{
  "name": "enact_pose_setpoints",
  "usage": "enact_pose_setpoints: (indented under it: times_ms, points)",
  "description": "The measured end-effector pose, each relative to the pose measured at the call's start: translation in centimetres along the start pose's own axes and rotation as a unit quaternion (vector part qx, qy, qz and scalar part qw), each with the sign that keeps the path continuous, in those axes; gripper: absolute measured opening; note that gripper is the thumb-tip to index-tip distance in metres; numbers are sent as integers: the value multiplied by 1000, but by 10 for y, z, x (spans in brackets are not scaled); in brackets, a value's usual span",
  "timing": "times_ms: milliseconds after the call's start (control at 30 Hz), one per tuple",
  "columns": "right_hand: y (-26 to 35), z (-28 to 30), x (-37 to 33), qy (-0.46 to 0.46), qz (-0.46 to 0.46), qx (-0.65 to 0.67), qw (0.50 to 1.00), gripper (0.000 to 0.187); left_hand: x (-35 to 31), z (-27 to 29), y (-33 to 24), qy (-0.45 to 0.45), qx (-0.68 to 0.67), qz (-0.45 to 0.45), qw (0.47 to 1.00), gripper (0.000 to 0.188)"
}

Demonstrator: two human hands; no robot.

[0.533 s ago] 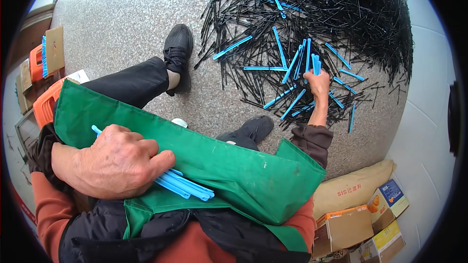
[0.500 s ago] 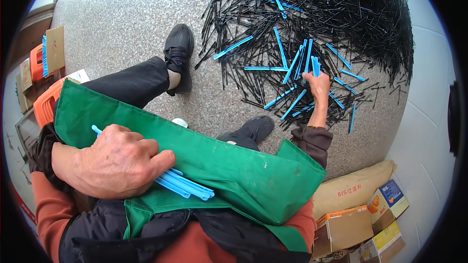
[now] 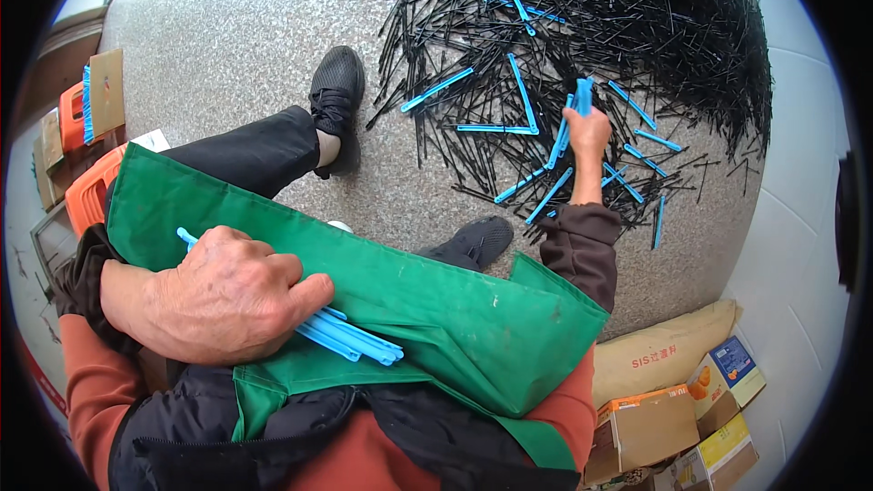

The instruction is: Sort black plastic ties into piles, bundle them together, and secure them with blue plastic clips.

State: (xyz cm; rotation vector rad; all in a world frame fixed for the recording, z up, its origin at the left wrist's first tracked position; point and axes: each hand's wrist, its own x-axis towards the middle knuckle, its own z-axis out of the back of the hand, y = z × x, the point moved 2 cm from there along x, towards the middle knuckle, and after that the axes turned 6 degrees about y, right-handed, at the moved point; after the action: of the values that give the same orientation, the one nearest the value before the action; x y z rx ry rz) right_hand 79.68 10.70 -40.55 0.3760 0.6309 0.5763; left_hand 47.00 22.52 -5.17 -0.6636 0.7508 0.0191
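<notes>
My left hand [image 3: 232,295] is closed around a bundle of slim blue plastic strips [image 3: 350,336] with holes near their ends, held above the green apron [image 3: 436,309] on my lap. The strips' short ends show behind my fist. Over the floor my right hand [image 3: 589,132] grips a smaller bunch of blue strips [image 3: 583,95], their tops bunched above the thumb. Its fingers are partly hidden. Around it, several loose blue strips [image 3: 438,89] lie scattered across a wide heap of thin black sticks [image 3: 637,9].
My shoes [image 3: 336,82] rest on the speckled floor [image 3: 227,45] near the heap. A beige sack [image 3: 668,355] and cardboard boxes [image 3: 652,432] stand at the lower right along a pale wall [image 3: 809,218]. Orange plastic items [image 3: 91,191] and a carton [image 3: 105,91] are at the left.
My right hand has moved slightly farther out and drawn in some blue strips that lay beside it. The left hand keeps its bundle, nearly still.
</notes>
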Motion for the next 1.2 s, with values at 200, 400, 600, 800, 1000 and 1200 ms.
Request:
enact_pose_setpoints:
  times_ms: [200, 400, 600, 800, 1000, 1200]
  points:
    - [-28, 29, -24, 4, -127, 190, 973, 29, -4, 1, 0, 5, -7, 5, 1000, 16]
    - [-8, 34, -51, -74, -79, 24, 994, 30, -3, 0, 0, 2, 2, 9, 1000, 16]
    - [11, -1, -58, -101, -8, -77, 992, 30, -2, 0, -1, 6, 4, 11, 1000, 16]
    - [9, -23, -49, -78, -86, -132, 984, 37, 0, -1, -2, 8, 7, 5, 1000, 16]
    - [12, -4, -46, -128, -1, 12, 992, 30, -2, -2, 3, 15, -3, 14, 1000, 18]
    - [-14, 66, 5, -182, -61, -6, 981, 19, 3, 2, 0, 20, 8, 17, 1000, 19]
